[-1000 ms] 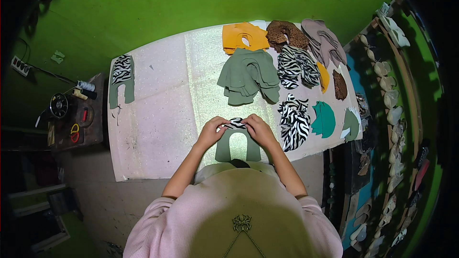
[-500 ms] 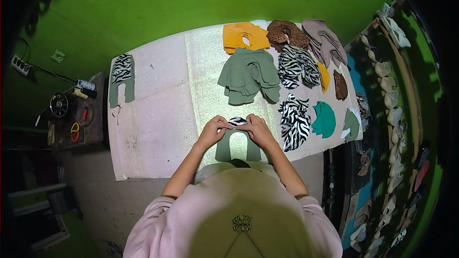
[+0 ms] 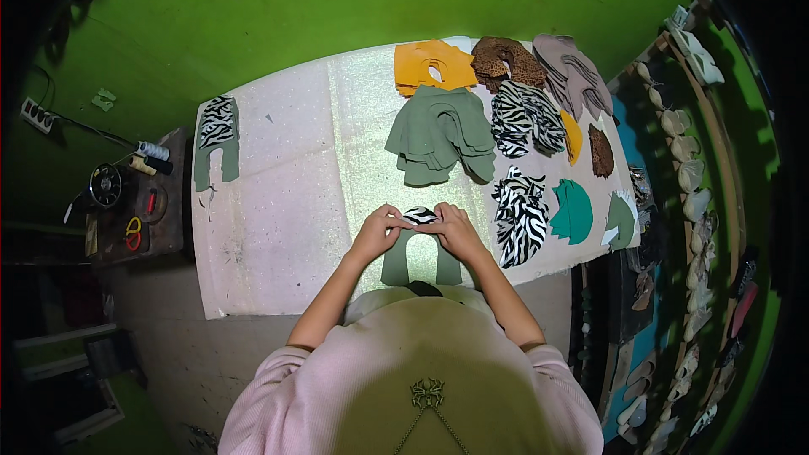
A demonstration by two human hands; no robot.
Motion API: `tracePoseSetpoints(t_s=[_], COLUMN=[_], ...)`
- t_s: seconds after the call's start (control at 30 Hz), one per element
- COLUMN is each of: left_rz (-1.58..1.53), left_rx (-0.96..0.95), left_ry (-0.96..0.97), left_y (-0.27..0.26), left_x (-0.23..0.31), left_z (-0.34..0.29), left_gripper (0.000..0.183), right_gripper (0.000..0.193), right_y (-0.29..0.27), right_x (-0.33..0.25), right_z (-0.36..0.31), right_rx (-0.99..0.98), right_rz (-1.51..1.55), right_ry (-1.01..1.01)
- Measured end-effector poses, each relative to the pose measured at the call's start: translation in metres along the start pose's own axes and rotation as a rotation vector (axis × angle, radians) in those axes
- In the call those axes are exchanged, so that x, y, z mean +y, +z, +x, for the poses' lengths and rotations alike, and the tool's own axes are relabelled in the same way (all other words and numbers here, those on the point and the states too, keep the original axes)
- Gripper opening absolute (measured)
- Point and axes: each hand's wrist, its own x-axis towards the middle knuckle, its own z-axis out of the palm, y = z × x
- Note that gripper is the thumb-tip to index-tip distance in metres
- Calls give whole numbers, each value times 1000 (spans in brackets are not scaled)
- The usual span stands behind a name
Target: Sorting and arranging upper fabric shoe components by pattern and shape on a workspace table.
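Observation:
A green U-shaped shoe-upper piece (image 3: 397, 264) lies at the table's near edge, its two legs toward me. Along its curved top sits a zebra-print piece (image 3: 420, 216). My left hand (image 3: 382, 232) pinches the left end of the join between the two. On the other side my right hand (image 3: 453, 229) does the same, fingertips close to those of the left. My fingers cover part of the seam between the pieces. Just to the right is a pile of zebra-print pieces (image 3: 521, 217), and beyond my hands a stack of green U-shaped pieces (image 3: 440, 136).
Orange pieces (image 3: 413, 67), leopard-print pieces (image 3: 511, 63) and mauve pieces (image 3: 566, 67) are stacked at the back. A joined green-and-zebra upper (image 3: 216, 139) lies far left. Thread spools (image 3: 152, 150) and scissors (image 3: 132, 234) rest on a side stand. A shoe rack (image 3: 693, 160) stands right.
Hands and pieces stay almost in place. Slightly more of the zebra-print piece shows between my fingers; the whole view has shifted a touch.

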Motion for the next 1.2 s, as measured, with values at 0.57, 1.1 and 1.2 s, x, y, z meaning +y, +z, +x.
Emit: tracePoseSetpoints(t_s=[0.57, 1.1, 1.2], left_rz=[441, 796, 791], left_rx=[144, 246, 239], left_ry=[104, 162, 132], left_y=[14, 31, 26], left_x=[11, 16, 14], left_z=[-11, -40, -43], left_gripper=[32, 39, 39], right_gripper=[34, 33, 33], right_y=[0, 2, 3], right_x=[-1, 1, 1], right_z=[0, 1, 1], right_rx=[40, 49, 51], right_rz=[-2, 6, 4], right_ry=[-7, -14, -15])
